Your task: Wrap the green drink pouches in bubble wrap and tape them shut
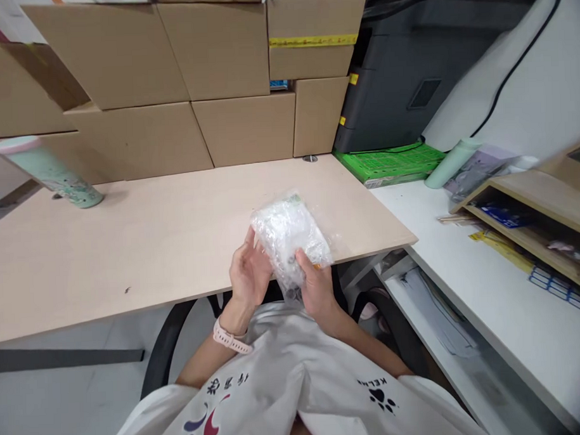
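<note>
A white packet in crinkled clear plastic (293, 233) is held above the front edge of the wooden table (176, 228). My right hand (317, 286) grips its lower right part, thumb on top of the plastic. My left hand (250, 269), with a pink watch strap on the wrist, is beside the packet's left side, its fingers apart and partly behind the plastic. The fingertips of the left hand seem to touch the packet's edge. What is inside the wrapping I cannot make out.
Cardboard boxes (244, 130) are stacked along the table's back. A green tumbler (55, 172) stands at the left. At the right are a black machine (394, 80) on a green pack (388, 165), a white side desk (463, 268) and a wooden shelf organizer (531, 190).
</note>
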Tool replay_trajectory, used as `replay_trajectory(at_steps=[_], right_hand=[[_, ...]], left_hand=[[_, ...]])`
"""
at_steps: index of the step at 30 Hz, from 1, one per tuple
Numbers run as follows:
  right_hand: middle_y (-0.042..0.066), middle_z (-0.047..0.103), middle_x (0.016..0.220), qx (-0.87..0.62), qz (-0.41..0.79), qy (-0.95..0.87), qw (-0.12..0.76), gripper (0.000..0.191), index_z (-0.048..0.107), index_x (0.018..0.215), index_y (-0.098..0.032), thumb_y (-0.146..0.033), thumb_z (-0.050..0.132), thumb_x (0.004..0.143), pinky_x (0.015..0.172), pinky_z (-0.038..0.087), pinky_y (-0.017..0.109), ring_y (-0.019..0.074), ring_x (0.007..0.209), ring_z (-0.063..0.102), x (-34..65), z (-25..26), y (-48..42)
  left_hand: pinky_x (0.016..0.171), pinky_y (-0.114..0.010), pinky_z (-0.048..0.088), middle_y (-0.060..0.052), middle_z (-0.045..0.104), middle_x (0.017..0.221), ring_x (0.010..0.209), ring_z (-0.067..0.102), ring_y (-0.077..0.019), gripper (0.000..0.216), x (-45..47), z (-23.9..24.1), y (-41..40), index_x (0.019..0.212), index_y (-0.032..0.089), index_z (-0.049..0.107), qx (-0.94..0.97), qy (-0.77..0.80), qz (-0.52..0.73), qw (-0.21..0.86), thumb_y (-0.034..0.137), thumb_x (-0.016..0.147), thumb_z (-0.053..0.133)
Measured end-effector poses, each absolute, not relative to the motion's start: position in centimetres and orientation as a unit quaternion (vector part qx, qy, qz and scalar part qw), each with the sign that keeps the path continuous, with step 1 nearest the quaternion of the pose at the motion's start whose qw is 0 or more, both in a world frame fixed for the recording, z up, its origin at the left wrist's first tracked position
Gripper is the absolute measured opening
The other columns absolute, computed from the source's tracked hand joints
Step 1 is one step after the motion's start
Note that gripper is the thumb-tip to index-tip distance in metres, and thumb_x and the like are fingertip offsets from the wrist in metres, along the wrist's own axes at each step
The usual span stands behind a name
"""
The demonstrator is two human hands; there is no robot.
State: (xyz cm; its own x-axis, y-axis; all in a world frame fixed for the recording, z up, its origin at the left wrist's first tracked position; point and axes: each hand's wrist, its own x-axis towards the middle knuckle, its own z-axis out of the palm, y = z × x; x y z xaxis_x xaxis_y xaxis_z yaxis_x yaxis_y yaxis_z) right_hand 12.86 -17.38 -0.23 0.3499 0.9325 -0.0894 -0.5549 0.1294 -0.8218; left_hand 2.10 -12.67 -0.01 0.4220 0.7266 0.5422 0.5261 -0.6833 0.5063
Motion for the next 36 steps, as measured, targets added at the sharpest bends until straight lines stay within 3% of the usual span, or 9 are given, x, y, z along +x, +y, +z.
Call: replay_trajectory(at_steps=[6,9,11,15,17,20,27,32,36], right_hand=[[0.002,0.075,0.085,-0.428,0.571,-0.356,0.604,0.033,0.071,0.099,-0.027,-0.051,0.076,0.078,0.077,0.061,0.042,0.0271,0.089,0.072,13.6,-0.5,-15.8],[0.002,0.07,0.067,-0.477,0.541,-0.465,0.513,0.027,0.07,0.075,-0.027,-0.052,0.08,0.074,0.061,0.058,0.039,0.0224,0.062,0.065,16.8,-0.1,-16.4],[0.002,0.065,0.06,-0.526,0.428,-0.505,0.534,0.031,0.066,0.063,-0.029,-0.053,0.076,0.079,0.073,0.059,0.042,0.0241,0.069,0.065,18.6,0.4,-16.6],[0.001,0.072,0.115,-0.487,0.276,-0.607,0.564,0.019,0.075,0.099,-0.037,-0.05,0.069,0.087,0.119,0.035,0.054,0.0303,0.126,0.056,19.4,1.7,-14.7],[-0.007,0.056,0.145,-0.432,0.284,-0.661,0.544,0.036,0.069,0.121,-0.04,-0.048,0.069,0.086,0.128,0.016,0.054,0.0284,0.148,0.033,18.6,1.7,-12.8],[-0.013,0.044,0.153,-0.392,0.335,-0.685,0.515,0.048,0.063,0.13,-0.043,-0.046,0.073,0.084,0.129,0.003,0.053,0.0265,0.154,0.02,17.5,0.6,-10.2],[-0.012,0.039,0.156,-0.405,0.373,-0.675,0.492,0.051,0.062,0.133,-0.04,-0.043,0.074,0.083,0.129,0.007,0.049,0.0247,0.152,0.026,17.4,-1.9,-9.4],[-0.01,0.048,0.151,-0.411,0.35,-0.644,0.542,0.049,0.06,0.134,-0.042,-0.046,0.069,0.086,0.127,0.018,0.048,0.024,0.147,0.037,17.9,-1.7,-10.1],[-0.004,0.062,0.138,-0.449,0.264,-0.626,0.58,0.033,0.065,0.126,-0.039,-0.043,0.054,0.096,0.119,0.036,0.047,0.0238,0.135,0.051,18.6,-2.1,-10.2]], left_hand=[[0.095,-0.056,0.06,-0.009,0.035,0.161,0.131,0.059,-0.0297,0.085,1.0,-2.3,-10.2,0.151,0.042,-0.028,0.751,0.414,0.454,0.241,0.039,0.103,0.042],[0.103,-0.06,0.055,-0.011,0.027,0.164,0.14,0.048,-0.0351,0.099,-0.4,-3.1,-8.2,0.156,0.038,-0.019,0.701,0.451,0.479,0.275,0.044,0.095,0.059],[0.113,-0.064,0.045,-0.011,0.019,0.167,0.149,0.033,-0.0394,0.101,-0.9,-2.9,-7.6,0.159,0.035,-0.005,0.682,0.494,0.473,0.261,0.042,0.089,0.067],[0.122,-0.073,0.018,-0.004,0.005,0.17,0.155,0.005,-0.0429,0.081,-0.8,-1.9,-7.8,0.157,0.033,0.025,0.709,0.519,0.456,0.14,0.034,0.088,0.067],[0.123,-0.073,0.005,0.0,0.016,0.168,0.155,0.007,-0.0399,0.062,-0.6,-1.6,-7.8,0.151,0.035,0.038,0.757,0.486,0.427,0.094,0.031,0.092,0.058],[0.123,-0.072,0.003,-0.003,0.035,0.162,0.153,0.022,-0.0374,0.053,-0.8,-1.7,-7.7,0.148,0.033,0.045,0.815,0.444,0.361,0.09,0.034,0.095,0.051],[0.123,-0.07,0.001,-0.01,0.032,0.163,0.155,0.017,-0.0367,0.061,-0.7,-2.2,-7.9,0.15,0.029,0.04,0.832,0.434,0.333,0.088,0.04,0.092,0.057],[0.123,-0.066,0.017,-0.014,0.022,0.166,0.155,0.016,-0.0346,0.059,-1.6,-1.3,-9.4,0.151,0.026,0.036,0.808,0.451,0.357,0.13,0.044,0.097,0.051],[0.119,-0.06,0.032,-0.014,0.041,0.156,0.148,0.036,-0.0323,0.049,-3.2,-0.7,-11.0,0.142,0.024,0.048,0.729,0.496,0.458,0.113,0.045,0.098,0.048]])
